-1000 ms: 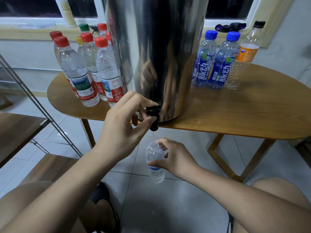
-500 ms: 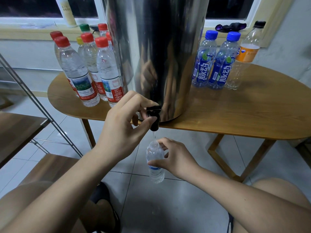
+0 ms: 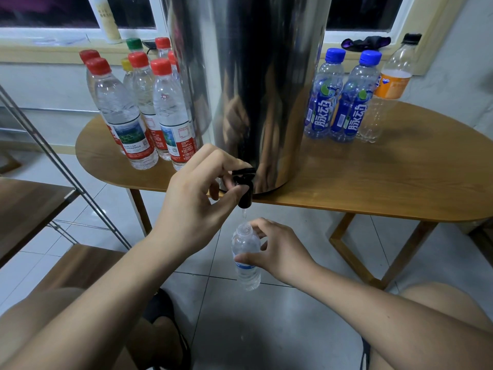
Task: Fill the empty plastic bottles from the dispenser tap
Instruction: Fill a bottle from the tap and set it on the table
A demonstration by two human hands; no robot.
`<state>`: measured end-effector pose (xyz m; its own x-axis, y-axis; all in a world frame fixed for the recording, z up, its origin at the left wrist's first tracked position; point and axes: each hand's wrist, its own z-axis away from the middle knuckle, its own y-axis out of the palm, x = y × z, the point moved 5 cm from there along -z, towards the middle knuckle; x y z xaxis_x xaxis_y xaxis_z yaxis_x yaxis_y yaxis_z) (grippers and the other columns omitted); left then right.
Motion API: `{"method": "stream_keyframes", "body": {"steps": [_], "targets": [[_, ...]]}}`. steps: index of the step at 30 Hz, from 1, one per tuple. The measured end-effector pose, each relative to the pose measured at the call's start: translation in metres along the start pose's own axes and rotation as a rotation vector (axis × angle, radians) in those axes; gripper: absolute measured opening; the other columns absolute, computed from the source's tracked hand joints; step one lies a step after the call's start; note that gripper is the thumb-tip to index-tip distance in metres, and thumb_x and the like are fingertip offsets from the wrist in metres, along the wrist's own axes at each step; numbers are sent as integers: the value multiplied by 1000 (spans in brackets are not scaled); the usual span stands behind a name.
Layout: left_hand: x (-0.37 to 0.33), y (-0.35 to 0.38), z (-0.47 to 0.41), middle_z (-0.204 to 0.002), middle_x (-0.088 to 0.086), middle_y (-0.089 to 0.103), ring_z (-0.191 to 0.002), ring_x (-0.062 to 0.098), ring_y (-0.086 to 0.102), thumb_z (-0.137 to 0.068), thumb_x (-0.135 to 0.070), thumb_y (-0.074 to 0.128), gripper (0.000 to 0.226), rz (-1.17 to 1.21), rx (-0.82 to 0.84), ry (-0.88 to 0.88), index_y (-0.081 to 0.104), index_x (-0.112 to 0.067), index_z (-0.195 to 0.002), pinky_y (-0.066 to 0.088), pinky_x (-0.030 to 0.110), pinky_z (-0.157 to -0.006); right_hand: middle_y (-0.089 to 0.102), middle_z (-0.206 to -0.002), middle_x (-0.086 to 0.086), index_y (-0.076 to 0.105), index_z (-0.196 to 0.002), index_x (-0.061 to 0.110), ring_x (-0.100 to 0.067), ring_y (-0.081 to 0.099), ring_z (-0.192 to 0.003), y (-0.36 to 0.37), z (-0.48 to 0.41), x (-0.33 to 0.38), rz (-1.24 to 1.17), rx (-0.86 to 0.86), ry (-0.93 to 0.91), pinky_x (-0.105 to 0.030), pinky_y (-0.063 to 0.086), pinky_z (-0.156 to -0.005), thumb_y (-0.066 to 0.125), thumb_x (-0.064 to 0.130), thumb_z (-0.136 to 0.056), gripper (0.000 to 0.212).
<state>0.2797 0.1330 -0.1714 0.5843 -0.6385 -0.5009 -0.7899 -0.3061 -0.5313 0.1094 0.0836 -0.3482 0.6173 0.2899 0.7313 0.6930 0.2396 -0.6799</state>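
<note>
Pale floor tiles [image 3: 266, 329] fill the lower frame beneath an oval wooden table [image 3: 386, 188], where a tall mirror-bright steel dispenser [image 3: 253, 89] stands at centre, with red-capped bottles [image 3: 122, 116] at upper left and blue-capped bottles [image 3: 346, 108] at upper right. Just left of centre, the left hand [image 3: 197, 209] pinches the black plastic tap [image 3: 244, 185]; below it the right hand [image 3: 280, 249] grasps a small thin-walled clear bottle [image 3: 245, 263], uncapped, its mouth directly under the spout. Holding the narrow neck centred and upright, with a light grip, should stop the thin stream splashing
</note>
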Motion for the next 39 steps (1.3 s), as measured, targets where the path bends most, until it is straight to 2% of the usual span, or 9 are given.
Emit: {"method": "stream_keyframes", "body": {"steps": [10, 23, 39], "targets": [[0, 0, 0, -102, -1, 61, -84, 15, 66, -94, -2, 83, 25, -6, 2, 3, 71, -13, -112, 48, 21, -70, 68, -120, 19, 62, -129, 39, -6, 65, -109, -2, 1, 2, -9, -2, 0, -40, 61, -91, 87, 70, -70, 71], [1, 0, 0, -102, 0, 61, -84, 19, 67, -94, -1, 83, 26, 4, 7, 2, 70, -15, -112, 51, 28, -68, 68, -117, 20, 63, -126, 38, -6, 65, -107, -3, 2, 4, -15, -12, -10, -39, 61, -88, 86, 70, -69, 69], [-1, 0, 0, -101, -2, 61, -85, 16, 65, -93, -1, 83, 26, -8, 7, -6, 70, -16, -111, 49, 23, -69, 68, -115, 19, 63, -125, 38, -5, 65, -106, -6, 4, 9, -7, -18, -20, -37, 61, -89, 90, 63, -72, 65]]}}
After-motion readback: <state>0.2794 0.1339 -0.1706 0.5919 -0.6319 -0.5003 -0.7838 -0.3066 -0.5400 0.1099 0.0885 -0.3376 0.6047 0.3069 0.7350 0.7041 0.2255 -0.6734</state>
